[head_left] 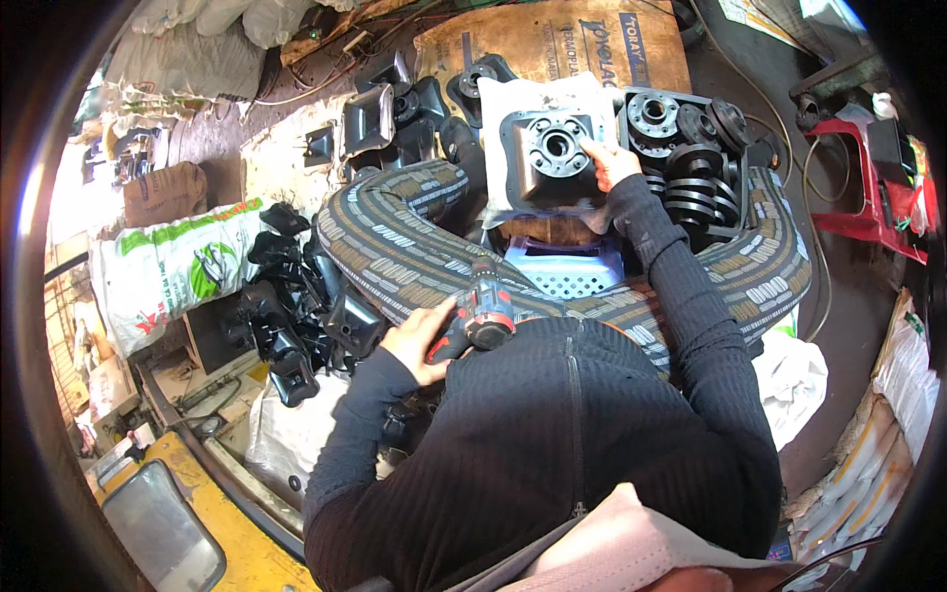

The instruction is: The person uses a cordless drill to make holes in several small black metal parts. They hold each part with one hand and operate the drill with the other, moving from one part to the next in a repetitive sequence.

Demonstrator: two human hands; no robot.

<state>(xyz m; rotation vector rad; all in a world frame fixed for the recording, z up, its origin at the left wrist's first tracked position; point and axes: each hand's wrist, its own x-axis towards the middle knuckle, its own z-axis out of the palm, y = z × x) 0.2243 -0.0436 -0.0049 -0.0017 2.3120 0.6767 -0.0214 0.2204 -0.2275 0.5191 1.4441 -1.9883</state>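
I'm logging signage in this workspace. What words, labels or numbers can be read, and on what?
I don't copy wording; this is where print stands.
Brown paper sheet: large dark-blue capitals, readable.
White-and-green sack: red and green lettering, partly readable.
Brown sack: dark print, too small to read.
Patterned curved roll: pale repeated shapes; cannot tell if characters.
Power drill: any marking too small to read.

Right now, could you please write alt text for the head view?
A person's right hand is at the rim of a metal flange, while the left hand holds a red-and-black power drill. Nearby are a curved, patterned roll and stacked black discs.
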